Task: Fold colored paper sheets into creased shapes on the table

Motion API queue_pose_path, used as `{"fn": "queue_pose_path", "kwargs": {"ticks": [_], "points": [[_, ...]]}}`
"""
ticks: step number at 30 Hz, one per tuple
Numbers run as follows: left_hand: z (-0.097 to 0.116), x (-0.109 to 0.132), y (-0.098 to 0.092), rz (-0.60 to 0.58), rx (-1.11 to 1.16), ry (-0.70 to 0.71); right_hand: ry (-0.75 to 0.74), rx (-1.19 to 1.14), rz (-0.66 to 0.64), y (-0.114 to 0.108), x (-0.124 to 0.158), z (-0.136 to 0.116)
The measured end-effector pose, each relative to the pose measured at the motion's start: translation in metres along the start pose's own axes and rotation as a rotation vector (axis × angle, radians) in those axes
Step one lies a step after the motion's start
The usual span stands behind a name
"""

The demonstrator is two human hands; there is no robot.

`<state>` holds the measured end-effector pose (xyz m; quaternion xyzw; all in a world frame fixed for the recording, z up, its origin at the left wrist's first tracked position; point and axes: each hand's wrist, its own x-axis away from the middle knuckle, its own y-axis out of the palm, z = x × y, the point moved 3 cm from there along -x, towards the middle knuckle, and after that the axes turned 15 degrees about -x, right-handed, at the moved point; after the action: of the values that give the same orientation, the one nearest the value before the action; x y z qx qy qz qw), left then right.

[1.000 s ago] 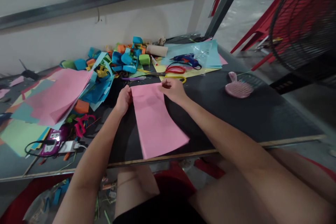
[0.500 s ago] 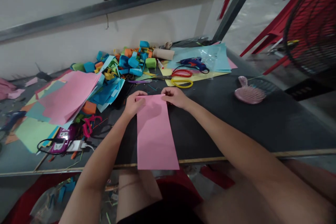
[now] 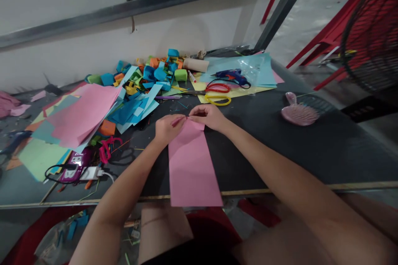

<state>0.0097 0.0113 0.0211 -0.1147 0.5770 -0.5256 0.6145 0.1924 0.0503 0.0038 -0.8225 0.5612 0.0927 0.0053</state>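
Note:
A long pink sheet of paper (image 3: pixel 193 165) lies on the dark table, its near end jutting past the front edge. At its far end, my left hand (image 3: pixel 169 129) is closed on the left corner, where a bit of paper turns up by the fingers. My right hand (image 3: pixel 207 116) pinches the same far edge from the right, thumb on top and fingers curled. Both hands' fingertips nearly meet at the middle of that edge. Just beyond them lie scissors with one red and one yellow handle (image 3: pixel 218 99).
Behind sits a heap of blue, orange and green paper pieces (image 3: pixel 160 74). Loose coloured sheets (image 3: pixel 87 112) and a purple device (image 3: pixel 76 165) with cables are at left. A blue glue gun (image 3: pixel 233 76), a pink hairbrush (image 3: pixel 300 114) and a black fan (image 3: pixel 370 37) are at right.
My hands have drawn together along the far edge, and the paper there now bends up between the fingers. Blue paper pieces to the left of the scissors have shifted.

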Motion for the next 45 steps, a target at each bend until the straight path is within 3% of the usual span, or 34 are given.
{"fn": "queue_pose_path", "kwargs": {"ticks": [4,12,18,23,32,40,45], "points": [[0.004,-0.003,-0.006,0.103,-0.224,0.056,-0.172,0.240,0.017,0.002,0.005,-0.007],[0.008,-0.003,-0.001,-0.104,-0.374,0.133,-0.481,0.553,0.036,0.012,0.013,-0.023],[0.010,-0.004,-0.003,-0.104,-0.360,0.183,-0.701,0.636,0.077,0.026,0.021,-0.034],[0.013,-0.001,-0.006,0.001,-0.356,0.283,-0.661,0.705,0.099,0.035,0.022,-0.032],[0.012,0.002,-0.010,0.139,-0.375,0.388,-0.639,0.687,0.138,0.033,0.021,-0.034],[0.008,0.002,-0.014,0.060,-0.392,0.389,-0.611,0.686,0.169,0.027,0.018,-0.028],[0.011,0.002,-0.018,0.178,-0.407,0.459,-0.603,0.711,0.153,0.024,0.017,-0.030]]}}
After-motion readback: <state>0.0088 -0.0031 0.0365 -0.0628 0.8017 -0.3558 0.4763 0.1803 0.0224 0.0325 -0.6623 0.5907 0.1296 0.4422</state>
